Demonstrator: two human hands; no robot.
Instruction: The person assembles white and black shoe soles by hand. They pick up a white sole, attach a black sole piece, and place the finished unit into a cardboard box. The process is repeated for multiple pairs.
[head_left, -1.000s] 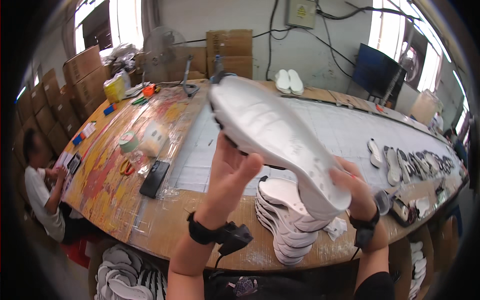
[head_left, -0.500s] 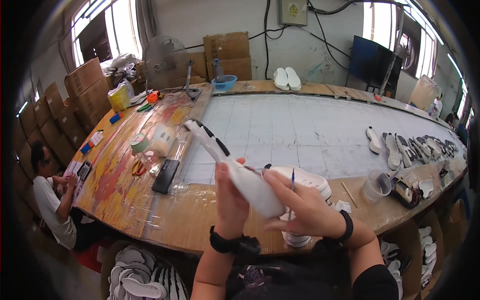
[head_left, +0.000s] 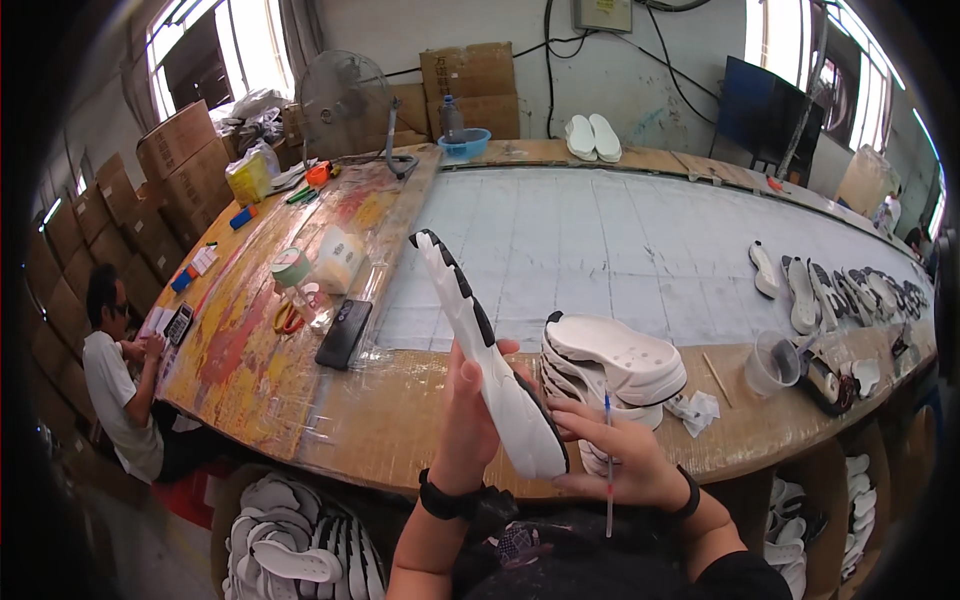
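My left hand (head_left: 468, 420) grips a long white shoe sole (head_left: 488, 358) with black tread patches, held on edge above the table's front edge, toe pointing away. My right hand (head_left: 612, 452) steadies the sole's heel end from the right and also holds a thin brush (head_left: 607, 465) with a blue tip, pointing up and down. Just behind my right hand stands a stack of white shoe soles (head_left: 610, 368) on the wooden table (head_left: 400, 420).
A black phone (head_left: 344, 333), tape roll (head_left: 291, 266) and scissors lie left. A plastic cup (head_left: 772, 362) and a row of soles (head_left: 850, 295) lie right. A seated person (head_left: 118, 380) is far left. Bins of soles (head_left: 285, 545) sit below the table.
The sole has come down from high in front of me and turned on edge. My right hand moved from under its heel to the near end, brush now upright.
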